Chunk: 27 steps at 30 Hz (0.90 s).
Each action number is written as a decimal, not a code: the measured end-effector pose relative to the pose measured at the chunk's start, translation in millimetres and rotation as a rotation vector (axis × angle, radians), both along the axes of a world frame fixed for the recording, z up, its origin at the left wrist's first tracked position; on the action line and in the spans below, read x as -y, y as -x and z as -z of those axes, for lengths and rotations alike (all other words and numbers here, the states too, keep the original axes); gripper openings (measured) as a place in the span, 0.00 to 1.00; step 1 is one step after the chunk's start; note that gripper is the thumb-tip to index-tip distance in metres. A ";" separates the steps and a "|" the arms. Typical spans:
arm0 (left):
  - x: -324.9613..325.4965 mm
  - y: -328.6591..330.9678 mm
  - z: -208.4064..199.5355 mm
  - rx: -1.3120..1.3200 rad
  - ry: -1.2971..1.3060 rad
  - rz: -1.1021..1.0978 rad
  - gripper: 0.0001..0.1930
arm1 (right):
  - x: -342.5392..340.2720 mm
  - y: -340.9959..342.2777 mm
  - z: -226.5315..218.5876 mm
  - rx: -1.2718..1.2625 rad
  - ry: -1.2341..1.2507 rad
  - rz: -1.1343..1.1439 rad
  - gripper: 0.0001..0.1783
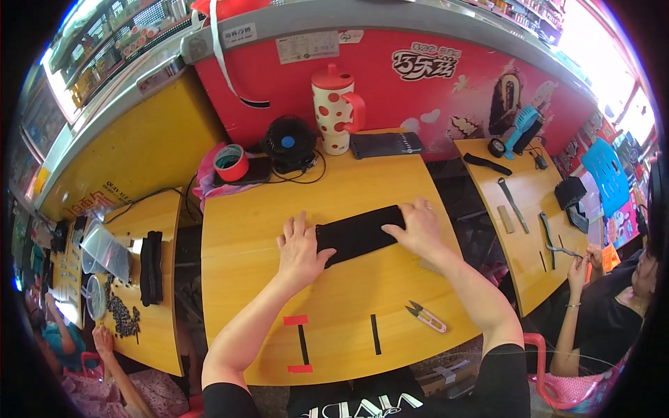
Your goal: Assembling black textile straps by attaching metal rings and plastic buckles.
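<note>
A flat, oblong piece of black cloth lies slightly slanted across the middle of the yellow table. At its left end rests my left hand, fingers spread on the tabletop and thumb on the cloth's lower corner. My right hand lies over the right end, its thumb stretched onto the cloth and its fingers extended along the edge. Nearer to me are thread snips with pale pink handles, a black strip and another black strip with red tape at both ends.
Along the back stand a small black fan, a spotted tumbler, a red-sided tape roll and a dark flat packet. Side tables hold dark parts and black cloth rolls. Other people work at both sides.
</note>
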<state>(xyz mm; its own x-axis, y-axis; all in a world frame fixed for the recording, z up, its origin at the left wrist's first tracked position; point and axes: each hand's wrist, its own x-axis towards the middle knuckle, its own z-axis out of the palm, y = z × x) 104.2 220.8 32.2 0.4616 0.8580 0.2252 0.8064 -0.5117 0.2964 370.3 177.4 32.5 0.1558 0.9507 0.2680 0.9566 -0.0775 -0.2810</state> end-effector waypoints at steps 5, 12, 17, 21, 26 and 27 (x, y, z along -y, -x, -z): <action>-5.8 0.8 -4.7 0.213 0.144 -0.033 0.25 | -1.8 5.2 -3.7 -0.228 0.103 -0.065 0.29; -17.1 26.2 -0.5 1.176 0.956 0.064 0.13 | 1.6 -1.3 3.4 -0.996 0.038 -0.048 0.39; 0.8 35.6 -18.1 1.402 1.069 0.063 0.12 | 30.4 1.1 -22.7 -1.381 0.191 -0.054 0.36; 30.4 60.8 -41.5 1.449 1.066 0.106 0.11 | 55.9 21.5 -34.1 -1.742 0.321 -0.223 0.16; 81.8 91.8 -69.6 1.390 1.098 0.109 0.10 | 107.6 63.5 -65.9 -1.684 0.131 -0.221 0.05; 96.7 95.1 -75.6 1.325 1.050 0.027 0.05 | 121.2 72.1 -72.5 -1.642 0.049 -0.251 0.07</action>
<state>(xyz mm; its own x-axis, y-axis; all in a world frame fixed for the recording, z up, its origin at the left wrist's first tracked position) 9.1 124.1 107.8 0.4523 0.8736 -0.1797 -0.2623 0.3229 0.9094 298.2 56.2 105.1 0.0752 0.9962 -0.0449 -0.3470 -0.0161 -0.9377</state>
